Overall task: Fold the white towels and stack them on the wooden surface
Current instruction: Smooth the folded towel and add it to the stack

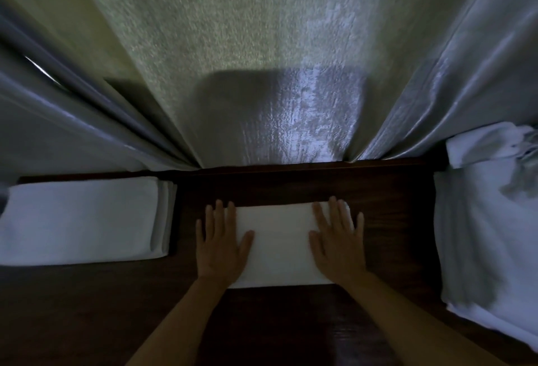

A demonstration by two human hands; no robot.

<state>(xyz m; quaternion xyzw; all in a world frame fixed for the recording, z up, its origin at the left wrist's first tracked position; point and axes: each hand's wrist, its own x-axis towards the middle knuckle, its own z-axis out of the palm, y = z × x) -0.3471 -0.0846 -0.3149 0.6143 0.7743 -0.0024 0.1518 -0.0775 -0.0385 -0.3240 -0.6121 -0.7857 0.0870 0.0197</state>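
Two bare forearms rise from the bottom edge of the frame to a folded white towel in the lower centre, on the dark wooden worktop. That towel is a neat, smooth rectangle, several layers thick, its edges squared; its long axis runs left to right across the frame, parallel to the worktop's far edge.

At the left edge of the frame a stack of folded white towels lies on the same worktop, its layered edges facing right and its long axis also left to right. It sits well apart from the centre towel, with bare wood between them.

The left hand lies palm down on the left end of the centre towel, its fingers straight and slightly spread, pointing away towards the curtain, the thumb splayed inward on the cloth. The right hand mirrors it on the right end, fingers flat and spread, reaching the towel's far edge. Neither hand curls round anything; both press flat.

Behind the worktop a pale textured curtain fills the upper frame, with glossy grey drapes either side. At the right edge lies a loose heap of unfolded white towels, rumpled, draped over the worktop's right end.
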